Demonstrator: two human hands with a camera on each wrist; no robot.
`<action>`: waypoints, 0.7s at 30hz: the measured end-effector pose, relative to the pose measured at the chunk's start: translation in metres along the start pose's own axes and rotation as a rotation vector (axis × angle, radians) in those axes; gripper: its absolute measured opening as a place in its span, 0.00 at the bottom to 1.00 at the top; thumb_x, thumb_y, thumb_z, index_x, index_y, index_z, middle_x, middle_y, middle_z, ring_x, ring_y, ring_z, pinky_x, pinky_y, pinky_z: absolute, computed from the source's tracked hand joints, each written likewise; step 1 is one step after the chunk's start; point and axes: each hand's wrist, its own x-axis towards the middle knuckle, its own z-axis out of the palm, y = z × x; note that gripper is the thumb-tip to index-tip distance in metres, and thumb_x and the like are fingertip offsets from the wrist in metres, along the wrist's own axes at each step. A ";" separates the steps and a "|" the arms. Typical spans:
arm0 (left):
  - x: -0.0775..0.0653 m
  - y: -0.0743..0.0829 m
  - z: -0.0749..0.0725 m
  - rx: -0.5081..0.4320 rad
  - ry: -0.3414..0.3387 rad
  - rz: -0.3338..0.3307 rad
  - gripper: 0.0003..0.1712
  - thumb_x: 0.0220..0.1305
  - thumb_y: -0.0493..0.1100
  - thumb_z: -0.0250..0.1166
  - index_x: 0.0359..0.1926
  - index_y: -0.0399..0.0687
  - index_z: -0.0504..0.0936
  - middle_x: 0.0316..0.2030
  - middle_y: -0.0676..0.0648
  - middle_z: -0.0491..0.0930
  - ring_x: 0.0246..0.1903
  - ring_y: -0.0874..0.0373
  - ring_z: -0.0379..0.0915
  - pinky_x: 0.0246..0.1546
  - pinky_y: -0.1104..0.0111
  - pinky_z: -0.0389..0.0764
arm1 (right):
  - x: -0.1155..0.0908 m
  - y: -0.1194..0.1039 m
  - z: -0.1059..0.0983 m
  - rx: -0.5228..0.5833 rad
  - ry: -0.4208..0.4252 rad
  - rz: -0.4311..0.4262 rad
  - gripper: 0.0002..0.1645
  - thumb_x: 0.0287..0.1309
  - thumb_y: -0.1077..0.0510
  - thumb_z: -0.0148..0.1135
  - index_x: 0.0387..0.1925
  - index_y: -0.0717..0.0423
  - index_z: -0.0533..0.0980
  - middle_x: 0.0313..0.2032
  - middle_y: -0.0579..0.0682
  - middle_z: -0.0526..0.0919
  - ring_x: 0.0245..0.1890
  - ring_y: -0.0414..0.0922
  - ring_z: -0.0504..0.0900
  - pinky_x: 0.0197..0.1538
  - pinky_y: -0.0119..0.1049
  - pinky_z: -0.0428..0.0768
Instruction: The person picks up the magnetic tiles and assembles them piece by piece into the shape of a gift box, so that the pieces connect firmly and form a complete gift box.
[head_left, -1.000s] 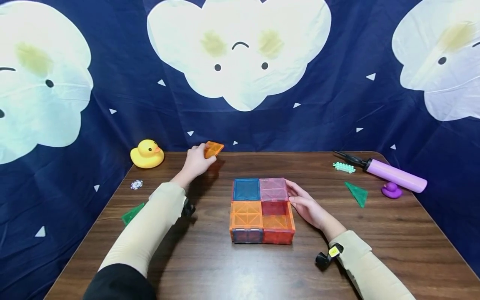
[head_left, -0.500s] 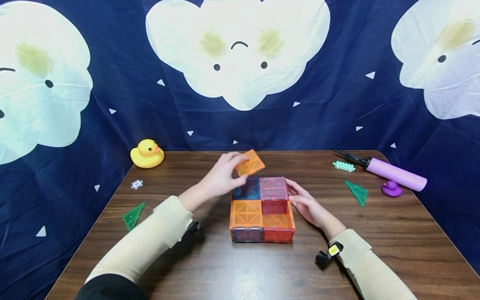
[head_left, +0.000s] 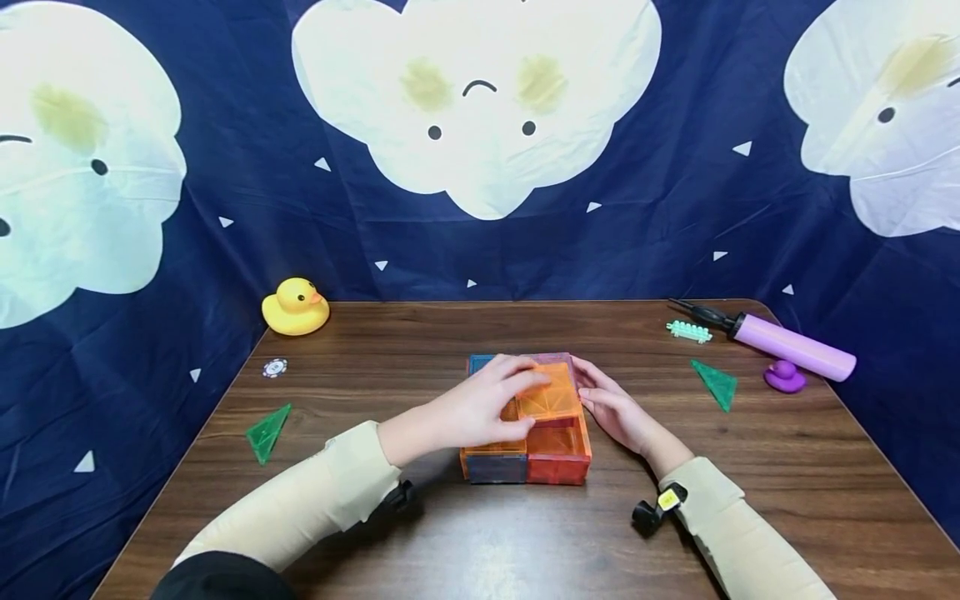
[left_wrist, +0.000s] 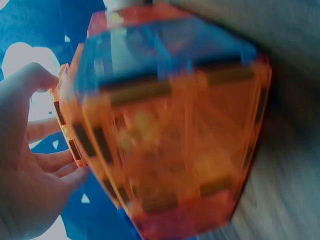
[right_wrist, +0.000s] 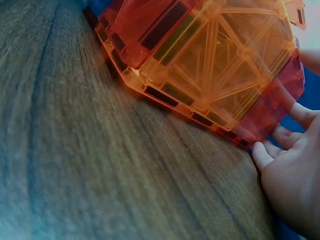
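Observation:
My left hand (head_left: 474, 410) pinches a see-through orange square magnetic tile (head_left: 553, 390) by its edge, fingers above and thumb below. The tile is held slightly tilted over the right half of a low box of magnetic tiles (head_left: 558, 469). This box has red, blue, orange and pink panels, and its front right compartment shows open at the top beneath the tile. In the left wrist view the held tile (left_wrist: 70, 122) stands close to the box's top edge. My right hand (head_left: 621, 419) rests its fingertips against the box's right side, toward the back; the right wrist view shows those fingers (right_wrist: 300, 114) on a red panel.
Green triangle tiles lie at left (head_left: 267, 432) and right (head_left: 715, 385). A yellow rubber duck (head_left: 295, 308) and a poker chip (head_left: 274, 367) are back left. Back right are a purple hand pump (head_left: 791, 346), a small purple duck (head_left: 784, 377) and a mint-green toy piece (head_left: 688, 332).
My left hand has carried the orange tile from the back left of the table, rightward and toward me, to above the box. The right hand has stayed at the box's side.

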 end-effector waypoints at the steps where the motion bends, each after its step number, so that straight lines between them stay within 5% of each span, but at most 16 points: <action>1: 0.000 0.003 0.002 -0.001 -0.006 0.016 0.30 0.63 0.47 0.68 0.66 0.45 0.77 0.63 0.41 0.72 0.60 0.46 0.67 0.61 0.57 0.73 | 0.000 0.000 0.000 -0.002 -0.002 -0.002 0.40 0.71 0.65 0.41 0.79 0.67 0.42 0.73 0.58 0.56 0.67 0.36 0.66 0.67 0.29 0.66; 12: -0.002 0.020 0.019 0.007 -0.087 0.080 0.31 0.63 0.47 0.67 0.66 0.43 0.76 0.64 0.39 0.70 0.63 0.44 0.65 0.65 0.59 0.70 | -0.001 0.000 0.000 -0.008 -0.003 -0.007 0.40 0.71 0.65 0.41 0.79 0.67 0.42 0.73 0.56 0.58 0.67 0.36 0.66 0.67 0.30 0.67; 21: -0.005 0.020 0.021 0.026 -0.124 0.042 0.31 0.65 0.49 0.65 0.67 0.44 0.76 0.65 0.41 0.69 0.64 0.47 0.63 0.65 0.63 0.69 | -0.001 0.002 -0.001 -0.007 -0.010 -0.026 0.41 0.70 0.64 0.43 0.78 0.69 0.42 0.73 0.60 0.57 0.68 0.36 0.65 0.67 0.28 0.65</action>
